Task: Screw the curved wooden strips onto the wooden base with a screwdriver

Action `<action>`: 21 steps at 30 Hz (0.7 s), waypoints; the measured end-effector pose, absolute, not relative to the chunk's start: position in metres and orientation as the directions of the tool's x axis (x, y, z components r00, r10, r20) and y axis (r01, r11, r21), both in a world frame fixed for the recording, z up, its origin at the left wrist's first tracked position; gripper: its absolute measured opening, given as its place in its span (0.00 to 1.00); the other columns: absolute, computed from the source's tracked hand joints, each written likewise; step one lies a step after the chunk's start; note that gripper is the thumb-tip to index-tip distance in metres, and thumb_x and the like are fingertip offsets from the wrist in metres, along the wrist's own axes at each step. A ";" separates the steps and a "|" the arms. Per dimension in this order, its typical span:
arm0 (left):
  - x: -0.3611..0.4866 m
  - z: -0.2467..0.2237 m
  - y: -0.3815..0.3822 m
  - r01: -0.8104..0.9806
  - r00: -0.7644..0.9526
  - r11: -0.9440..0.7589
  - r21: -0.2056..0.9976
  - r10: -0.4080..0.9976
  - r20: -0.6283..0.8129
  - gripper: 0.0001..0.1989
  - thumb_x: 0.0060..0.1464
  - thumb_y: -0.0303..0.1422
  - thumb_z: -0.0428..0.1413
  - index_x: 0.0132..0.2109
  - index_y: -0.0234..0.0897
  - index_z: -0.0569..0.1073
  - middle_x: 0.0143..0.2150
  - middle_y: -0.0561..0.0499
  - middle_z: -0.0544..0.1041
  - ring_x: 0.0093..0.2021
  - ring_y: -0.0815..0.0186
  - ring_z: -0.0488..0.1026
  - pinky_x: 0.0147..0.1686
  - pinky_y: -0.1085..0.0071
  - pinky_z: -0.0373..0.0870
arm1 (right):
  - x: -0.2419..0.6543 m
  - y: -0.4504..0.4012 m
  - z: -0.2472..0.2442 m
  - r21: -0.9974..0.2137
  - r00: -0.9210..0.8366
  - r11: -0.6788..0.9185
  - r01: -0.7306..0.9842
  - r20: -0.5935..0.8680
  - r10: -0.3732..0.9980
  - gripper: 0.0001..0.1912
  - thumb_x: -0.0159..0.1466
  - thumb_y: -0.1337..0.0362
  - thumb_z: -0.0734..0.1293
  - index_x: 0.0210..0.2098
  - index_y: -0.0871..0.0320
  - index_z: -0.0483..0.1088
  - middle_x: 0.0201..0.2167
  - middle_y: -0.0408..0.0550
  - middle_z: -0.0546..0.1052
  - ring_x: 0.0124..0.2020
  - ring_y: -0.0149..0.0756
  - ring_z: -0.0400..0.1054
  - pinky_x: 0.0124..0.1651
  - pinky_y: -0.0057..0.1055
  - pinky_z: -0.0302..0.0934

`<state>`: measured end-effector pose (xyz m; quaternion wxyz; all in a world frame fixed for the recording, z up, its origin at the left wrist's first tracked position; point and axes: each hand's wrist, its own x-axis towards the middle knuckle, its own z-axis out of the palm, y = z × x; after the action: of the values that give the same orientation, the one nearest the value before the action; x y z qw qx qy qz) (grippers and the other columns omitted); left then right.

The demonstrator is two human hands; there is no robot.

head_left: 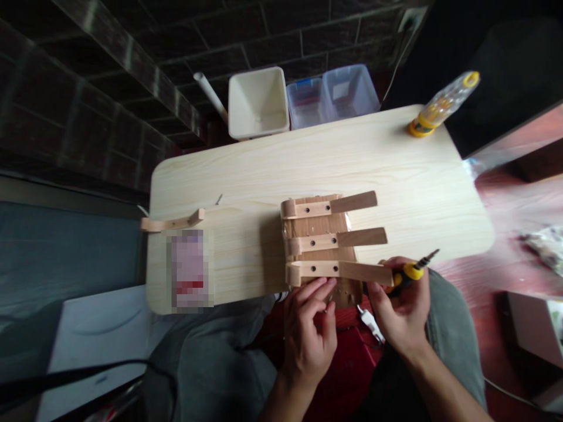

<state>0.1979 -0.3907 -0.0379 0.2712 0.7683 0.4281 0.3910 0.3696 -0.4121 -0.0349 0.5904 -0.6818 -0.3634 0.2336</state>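
Note:
A brown block, seemingly wrapped in clear film, lies at the table's front edge. Across it run three wooden hooks: a far one, a middle one and a near one, each showing two dark screw spots. My left hand is at the block's near side, fingertips touching it just below the near hook; its thumb and fingers curl together around something too small to make out. My right hand grips a yellow-and-black screwdriver, bit pointing up and right, beside the near hook's free end.
Another wooden hook and a screw lie on the table's left part, near a blurred-out packet. A clear bit case stands at the far right corner. Behind the table are a white bin and clear blue-tinted bins.

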 end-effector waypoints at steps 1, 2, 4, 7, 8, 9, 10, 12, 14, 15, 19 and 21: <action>0.198 -0.038 -0.391 0.445 0.330 -0.493 0.748 0.867 0.374 0.17 0.65 0.17 0.57 0.52 0.42 0.66 0.56 0.41 0.85 0.63 0.57 0.79 0.59 0.50 0.80 | 0.370 -0.413 -0.035 -0.974 0.624 -0.036 0.222 0.114 0.773 0.17 0.64 0.66 0.74 0.49 0.49 0.69 0.43 0.45 0.71 0.36 0.34 0.65 0.38 0.29 0.65; 0.198 -0.038 -0.391 0.444 0.334 -0.496 0.746 0.865 0.376 0.17 0.65 0.17 0.57 0.52 0.42 0.66 0.56 0.41 0.85 0.63 0.57 0.79 0.59 0.51 0.80 | 0.370 -0.414 -0.035 -0.974 0.622 -0.033 0.224 0.116 0.775 0.17 0.64 0.67 0.74 0.49 0.49 0.69 0.43 0.45 0.71 0.36 0.34 0.65 0.38 0.29 0.65; 0.198 -0.039 -0.391 0.440 0.337 -0.495 0.749 0.865 0.373 0.17 0.65 0.16 0.57 0.52 0.41 0.66 0.56 0.41 0.85 0.64 0.57 0.79 0.59 0.51 0.80 | 0.370 -0.415 -0.035 -0.973 0.616 -0.031 0.227 0.119 0.779 0.18 0.63 0.68 0.74 0.50 0.49 0.69 0.43 0.44 0.71 0.36 0.33 0.65 0.39 0.29 0.66; 0.197 -0.041 -0.392 0.438 0.342 -0.490 0.754 0.866 0.365 0.17 0.65 0.16 0.57 0.53 0.41 0.66 0.57 0.41 0.84 0.64 0.57 0.78 0.60 0.51 0.80 | 0.369 -0.415 -0.033 -0.973 0.607 -0.033 0.229 0.117 0.786 0.18 0.64 0.68 0.73 0.51 0.49 0.69 0.42 0.44 0.71 0.36 0.33 0.65 0.39 0.28 0.65; 0.197 -0.041 -0.391 0.438 0.344 -0.490 0.754 0.866 0.363 0.17 0.65 0.17 0.57 0.53 0.42 0.66 0.57 0.41 0.84 0.64 0.57 0.78 0.60 0.51 0.80 | 0.369 -0.414 -0.032 -0.973 0.606 -0.034 0.230 0.115 0.787 0.18 0.64 0.68 0.73 0.51 0.49 0.69 0.42 0.44 0.71 0.36 0.33 0.65 0.38 0.28 0.65; 0.196 -0.041 -0.391 0.438 0.346 -0.489 0.754 0.866 0.360 0.17 0.65 0.17 0.57 0.53 0.42 0.66 0.57 0.41 0.84 0.64 0.57 0.78 0.60 0.50 0.80 | 0.369 -0.414 -0.032 -0.972 0.605 -0.036 0.230 0.114 0.788 0.18 0.64 0.67 0.73 0.51 0.49 0.69 0.42 0.45 0.70 0.36 0.34 0.65 0.38 0.28 0.65; 0.196 -0.041 -0.391 0.438 0.347 -0.485 0.757 0.868 0.356 0.16 0.66 0.18 0.57 0.52 0.42 0.65 0.57 0.41 0.84 0.64 0.56 0.78 0.60 0.50 0.80 | 0.369 -0.414 -0.032 -0.972 0.605 -0.038 0.231 0.113 0.788 0.17 0.64 0.67 0.73 0.51 0.49 0.68 0.42 0.45 0.70 0.37 0.34 0.65 0.38 0.28 0.66; 0.197 -0.040 -0.390 0.432 0.345 -0.477 0.766 0.872 0.348 0.15 0.67 0.18 0.57 0.52 0.43 0.65 0.57 0.41 0.84 0.64 0.57 0.79 0.59 0.50 0.81 | 0.369 -0.414 -0.031 -0.972 0.606 -0.042 0.233 0.112 0.787 0.17 0.65 0.67 0.73 0.51 0.49 0.68 0.42 0.45 0.70 0.37 0.34 0.65 0.38 0.29 0.66; 0.197 -0.040 -0.390 0.420 0.342 -0.470 0.776 0.874 0.345 0.15 0.67 0.18 0.57 0.52 0.42 0.66 0.57 0.41 0.84 0.63 0.57 0.80 0.59 0.51 0.82 | 0.370 -0.414 -0.031 -0.971 0.601 -0.042 0.234 0.111 0.791 0.17 0.65 0.66 0.73 0.51 0.49 0.68 0.43 0.45 0.70 0.37 0.35 0.66 0.39 0.30 0.66; 0.197 -0.040 -0.390 0.415 0.339 -0.467 0.781 0.876 0.344 0.15 0.67 0.19 0.57 0.53 0.42 0.66 0.57 0.41 0.84 0.63 0.57 0.80 0.59 0.52 0.82 | 0.371 -0.414 -0.031 -0.971 0.599 -0.039 0.235 0.113 0.793 0.17 0.65 0.66 0.73 0.51 0.50 0.68 0.43 0.45 0.70 0.38 0.35 0.66 0.40 0.30 0.66; 0.196 -0.038 -0.389 0.417 0.335 -0.448 0.791 0.884 0.325 0.12 0.68 0.20 0.57 0.52 0.42 0.68 0.57 0.41 0.83 0.62 0.57 0.81 0.60 0.53 0.81 | 0.373 -0.414 -0.034 -0.971 0.589 -0.019 0.238 0.129 0.798 0.15 0.66 0.64 0.73 0.51 0.52 0.70 0.44 0.46 0.71 0.40 0.36 0.67 0.42 0.32 0.67; 0.196 -0.035 -0.388 0.421 0.345 -0.458 0.783 0.879 0.329 0.10 0.69 0.22 0.58 0.51 0.41 0.69 0.57 0.42 0.84 0.62 0.57 0.81 0.61 0.54 0.80 | 0.373 -0.413 -0.036 -0.972 0.589 -0.005 0.236 0.139 0.796 0.15 0.67 0.61 0.73 0.51 0.54 0.70 0.45 0.46 0.72 0.41 0.36 0.68 0.43 0.34 0.68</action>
<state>0.1957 -0.3883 -0.0348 0.2994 0.7634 0.4259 0.3823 0.3732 -0.4127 -0.0358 0.5899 -0.6680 -0.3865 0.2374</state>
